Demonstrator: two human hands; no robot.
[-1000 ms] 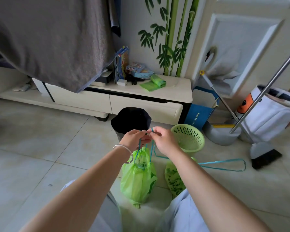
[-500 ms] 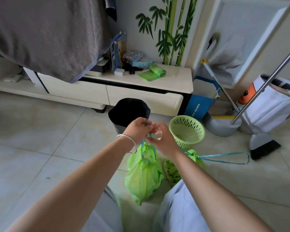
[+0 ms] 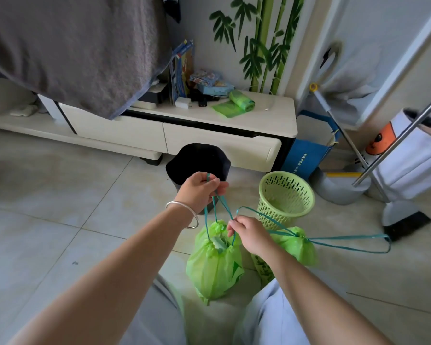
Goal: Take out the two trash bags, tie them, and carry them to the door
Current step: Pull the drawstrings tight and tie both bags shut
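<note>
So the tiled floor [image 3: 60, 195] filled most of the shot, with a low white TV cabinet [image 3: 234, 143] along the wall. A black trash bin [image 3: 197, 158] and a green slotted basket [image 3: 285, 195] stood in front of it. One green trash bag [image 3: 214, 267] hung between the person's knees, mouth cinched. The second green bag [image 3: 296, 242] lay on the floor just right of it, its teal drawstring [image 3: 346, 245] trailing out toward a broom. The left hand [image 3: 200, 190] was clenched on the first bag's string loops up high, and the right hand [image 3: 249, 232] was pinching a strand lower down.
</note>
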